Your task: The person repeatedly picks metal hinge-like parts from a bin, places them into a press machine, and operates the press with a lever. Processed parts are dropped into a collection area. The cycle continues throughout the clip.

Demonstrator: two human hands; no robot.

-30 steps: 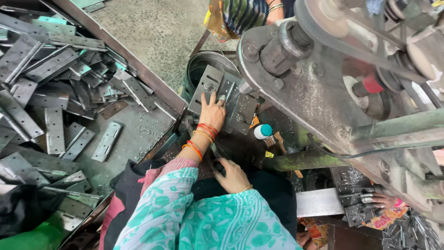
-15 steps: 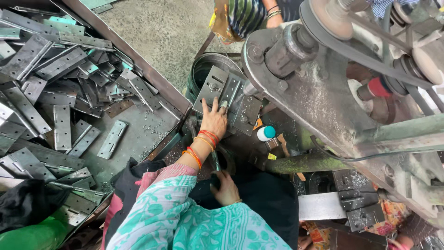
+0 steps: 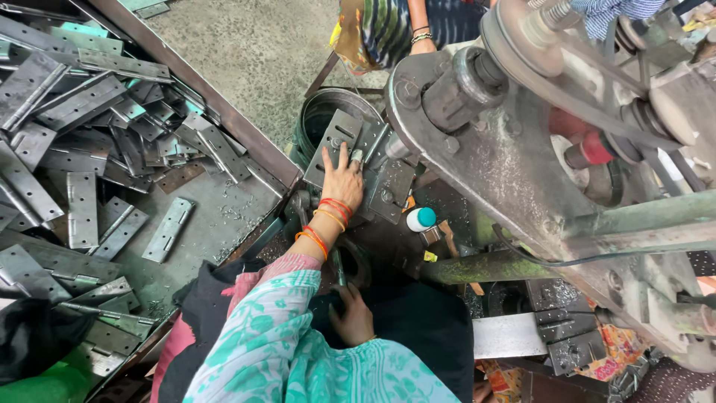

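head view | left hand lying flat, fingers spread, on a grey metal hinge plate at the press machine | right hand low near the lap, grip can't tell | loose hinges in tray to the left

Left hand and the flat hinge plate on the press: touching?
Touching. The head view shows the left hand lying flat on the grey hinge plate, its fingers spread on the metal.
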